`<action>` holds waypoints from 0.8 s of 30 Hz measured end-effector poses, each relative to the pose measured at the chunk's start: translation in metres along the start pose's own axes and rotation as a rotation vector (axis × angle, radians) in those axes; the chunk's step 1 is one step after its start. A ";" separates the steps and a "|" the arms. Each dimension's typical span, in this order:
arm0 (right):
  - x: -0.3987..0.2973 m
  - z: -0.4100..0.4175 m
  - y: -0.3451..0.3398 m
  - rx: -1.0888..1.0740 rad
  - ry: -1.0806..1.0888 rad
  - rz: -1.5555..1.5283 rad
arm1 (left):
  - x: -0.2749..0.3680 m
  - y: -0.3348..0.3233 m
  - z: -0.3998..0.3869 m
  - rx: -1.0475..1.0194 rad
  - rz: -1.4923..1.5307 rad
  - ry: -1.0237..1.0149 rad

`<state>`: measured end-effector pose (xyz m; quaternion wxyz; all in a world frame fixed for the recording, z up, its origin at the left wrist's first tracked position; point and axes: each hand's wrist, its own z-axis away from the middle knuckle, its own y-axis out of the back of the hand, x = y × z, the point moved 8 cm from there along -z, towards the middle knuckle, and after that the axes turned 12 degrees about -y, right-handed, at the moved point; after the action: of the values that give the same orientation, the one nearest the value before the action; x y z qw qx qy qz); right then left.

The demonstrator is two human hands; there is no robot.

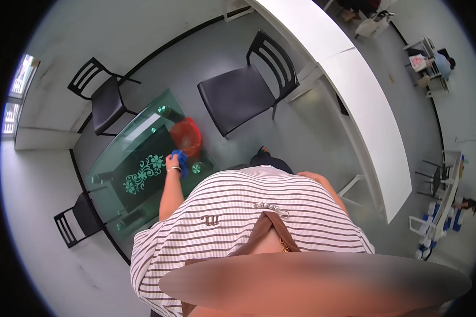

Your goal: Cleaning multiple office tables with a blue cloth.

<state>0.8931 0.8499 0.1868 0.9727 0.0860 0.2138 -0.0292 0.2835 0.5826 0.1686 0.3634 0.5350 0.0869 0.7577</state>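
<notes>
My left hand (172, 161) is closed round a crumpled blue cloth (180, 161), above the near part of a glass table (115, 166) with a pale green floral pattern. Part of the cloth hangs down from my fingers. Just beyond it, a red translucent bin (186, 136) is beside or under the table's edge; which one I cannot tell. My right hand (310, 175) rests low at my right side, mostly hidden by my striped shirt, so its fingers do not show clearly.
A black chair (238, 97) stands ahead, with two more black chairs (107, 101) (88, 216) beyond the glass table. A long white curved counter (361, 95) runs along my right. Farther right, people sit near a small desk (430, 67) and a white table (446, 206).
</notes>
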 end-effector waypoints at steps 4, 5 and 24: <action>-0.061 0.036 0.064 -0.213 -0.170 -0.057 | 0.020 0.000 0.103 0.041 -0.619 0.061; -0.081 0.037 0.072 -0.269 -0.094 0.139 | 0.027 -0.001 0.123 0.008 -0.716 0.079; -0.143 -0.032 0.113 -0.458 0.051 -0.321 | 0.195 0.029 -0.055 0.112 -0.998 0.026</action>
<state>0.7612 0.9695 0.2359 0.9439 -0.1702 0.2502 -0.1319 0.1904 0.7018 0.3068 0.6513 0.4375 0.3770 0.4922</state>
